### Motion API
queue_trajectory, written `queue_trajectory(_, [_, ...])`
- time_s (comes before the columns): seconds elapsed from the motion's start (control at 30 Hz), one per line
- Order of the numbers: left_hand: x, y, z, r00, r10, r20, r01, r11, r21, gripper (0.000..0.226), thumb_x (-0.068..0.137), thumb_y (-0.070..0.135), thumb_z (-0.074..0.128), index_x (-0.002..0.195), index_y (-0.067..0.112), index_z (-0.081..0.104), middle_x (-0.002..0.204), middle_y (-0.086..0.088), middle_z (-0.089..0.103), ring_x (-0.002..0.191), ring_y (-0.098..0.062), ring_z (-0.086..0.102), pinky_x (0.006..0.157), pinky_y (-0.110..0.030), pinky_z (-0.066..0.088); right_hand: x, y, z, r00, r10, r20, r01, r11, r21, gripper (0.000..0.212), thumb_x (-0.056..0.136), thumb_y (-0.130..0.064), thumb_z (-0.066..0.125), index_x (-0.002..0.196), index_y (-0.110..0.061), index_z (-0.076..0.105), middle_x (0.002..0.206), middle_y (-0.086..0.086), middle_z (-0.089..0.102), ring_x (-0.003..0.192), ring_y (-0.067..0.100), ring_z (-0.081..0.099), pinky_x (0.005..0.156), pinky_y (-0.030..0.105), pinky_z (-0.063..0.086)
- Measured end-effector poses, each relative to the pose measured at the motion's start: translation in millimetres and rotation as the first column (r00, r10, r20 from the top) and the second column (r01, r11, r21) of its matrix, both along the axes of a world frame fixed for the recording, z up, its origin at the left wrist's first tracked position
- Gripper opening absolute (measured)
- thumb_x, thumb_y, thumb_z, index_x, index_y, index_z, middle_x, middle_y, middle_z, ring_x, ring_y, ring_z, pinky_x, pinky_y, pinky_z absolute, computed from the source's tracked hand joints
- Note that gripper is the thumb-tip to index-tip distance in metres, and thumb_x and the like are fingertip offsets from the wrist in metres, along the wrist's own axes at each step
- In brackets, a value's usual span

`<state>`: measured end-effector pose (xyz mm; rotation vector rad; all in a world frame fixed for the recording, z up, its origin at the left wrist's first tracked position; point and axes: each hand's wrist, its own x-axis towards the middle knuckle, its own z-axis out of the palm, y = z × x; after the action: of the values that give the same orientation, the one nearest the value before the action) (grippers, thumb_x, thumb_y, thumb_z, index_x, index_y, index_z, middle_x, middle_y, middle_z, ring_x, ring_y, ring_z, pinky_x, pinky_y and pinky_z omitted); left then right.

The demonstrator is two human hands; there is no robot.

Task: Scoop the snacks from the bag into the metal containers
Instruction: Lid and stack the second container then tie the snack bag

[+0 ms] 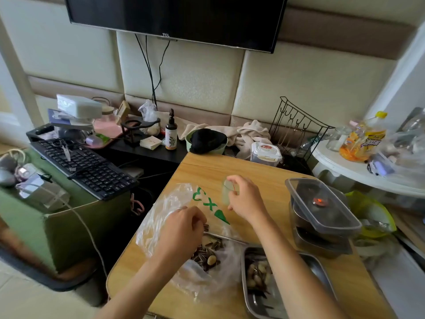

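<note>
A clear plastic bag [161, 217] with green print lies open on the wooden table [259, 178], holding sunflower seeds and nuts [208, 254]. My left hand [181, 229] is curled over the bag's mouth, its fingers pinching seeds. My right hand [245, 198] holds a small clear cup [227, 192] above the table behind the bag. A metal tray [319, 270] at the front right holds some nuts and seeds; my right forearm crosses over it. Part of a second metal tray's rim [226, 237] shows under the bag.
Stacked lidded containers [322, 215] stand on the table's right side. A green bowl with black cloth [207, 140] and a white-lidded tub [265, 153] sit at the far edge. A keyboard [85, 164] lies to the left, and a white side table [345, 166] with bottles stands to the right.
</note>
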<state>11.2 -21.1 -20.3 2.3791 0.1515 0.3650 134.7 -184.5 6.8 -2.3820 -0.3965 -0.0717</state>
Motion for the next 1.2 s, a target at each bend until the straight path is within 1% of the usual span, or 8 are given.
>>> queue_trajectory(0.1, [6, 1, 4, 1.0, 0.002, -0.001, -0.002, 0.999, -0.04, 0.024, 0.093, 0.006, 0.055, 0.093, 0.025, 0.071, 0.093, 0.009, 0.066, 0.075, -0.005, 0.061, 0.068, -0.024, 0.054, 14, 15, -5, 0.994, -0.003, -0.108, -0.012, 0.991, -0.134, 0.044, 0.105, -0.015, 0.051, 0.149, -0.017, 0.051, 0.137, 0.008, 0.064, 0.059, 0.009, 0.073, 0.058, 0.024, 0.061])
queue_trajectory(0.2, [8, 2, 7, 1.0, 0.007, 0.0, -0.007, 0.997, -0.082, 0.023, 0.094, 0.005, 0.055, 0.093, 0.022, 0.072, 0.092, 0.008, 0.068, 0.074, -0.009, 0.066, 0.072, -0.034, 0.059, 24, 24, -9, 0.991, -0.126, -0.049, 0.111, 0.963, -0.247, 0.038, 0.103, -0.045, 0.057, 0.123, -0.013, 0.061, 0.1, 0.0, 0.071, 0.048, 0.007, 0.069, 0.053, 0.028, 0.062])
queue_trajectory(0.3, [7, 0, 11, 1.0, 0.014, 0.0, -0.014, 0.995, -0.1, 0.024, 0.094, 0.005, 0.055, 0.091, 0.023, 0.071, 0.09, 0.007, 0.069, 0.067, -0.01, 0.065, 0.067, -0.032, 0.058, 32, 29, -10, 0.979, -0.193, -0.062, 0.162, 0.929, -0.333, 0.036, 0.1, -0.046, 0.062, 0.113, -0.012, 0.065, 0.092, -0.003, 0.069, 0.045, 0.008, 0.068, 0.057, 0.031, 0.063])
queue_trajectory(0.47, [8, -5, 17, 1.0, 0.018, 0.011, -0.016, 0.988, -0.152, 0.024, 0.093, 0.004, 0.056, 0.093, 0.021, 0.073, 0.085, 0.005, 0.069, 0.067, -0.015, 0.068, 0.067, -0.038, 0.059, 31, 32, -5, 0.948, -0.273, -0.166, 0.246, 0.955, -0.166, 0.005, 0.097, -0.021, 0.072, 0.099, -0.016, 0.071, 0.084, 0.003, 0.075, 0.05, 0.013, 0.072, 0.065, 0.036, 0.066])
queue_trajectory(0.6, [9, -7, 21, 1.0, 0.024, 0.016, -0.021, 0.986, -0.163, 0.023, 0.095, 0.004, 0.056, 0.093, 0.02, 0.073, 0.083, 0.004, 0.067, 0.063, -0.01, 0.062, 0.058, -0.022, 0.052, 27, 28, -4, 0.938, -0.302, -0.169, 0.299, 0.953, -0.048, 0.01, 0.094, -0.014, 0.076, 0.1, -0.015, 0.069, 0.096, 0.002, 0.074, 0.057, 0.015, 0.074, 0.062, 0.032, 0.063])
queue_trajectory(0.8, [7, -10, 25, 1.0, 0.019, 0.015, -0.016, 0.977, -0.212, 0.023, 0.096, 0.003, 0.056, 0.093, 0.017, 0.074, 0.078, 0.004, 0.066, 0.056, -0.011, 0.056, 0.053, -0.019, 0.044, 10, 19, 9, 0.956, -0.282, -0.083, 0.291, 0.946, 0.146, 0.04, 0.098, -0.044, 0.067, 0.08, -0.008, 0.072, 0.066, 0.002, 0.073, 0.044, 0.014, 0.068, 0.055, 0.029, 0.057])
queue_trajectory(0.93, [9, -11, 27, 0.999, 0.024, 0.028, -0.016, 0.964, -0.265, 0.023, 0.097, 0.003, 0.056, 0.093, 0.017, 0.074, 0.071, -0.002, 0.068, 0.052, -0.009, 0.057, 0.049, -0.02, 0.047, 2, 13, 20, 0.927, -0.366, 0.079, 0.332, 0.901, 0.278, 0.028, 0.095, -0.042, 0.071, 0.089, -0.015, 0.071, 0.087, -0.009, 0.071, 0.042, 0.011, 0.065, 0.042, 0.015, 0.044])
queue_trajectory(1.2, [15, -5, 37, 0.997, -0.06, -0.048, 0.005, 0.67, -0.743, 0.022, 0.105, 0.036, 0.054, 0.112, 0.022, 0.07, 0.104, -0.003, 0.075, 0.098, -0.014, 0.073, 0.092, -0.037, 0.06, -61, 14, 33, 0.973, -0.078, -0.217, 0.186, 0.822, 0.538, 0.008, 0.1, -0.018, 0.064, 0.095, -0.012, 0.067, 0.091, 0.002, 0.075, 0.05, 0.018, 0.065, 0.047, 0.026, 0.05])
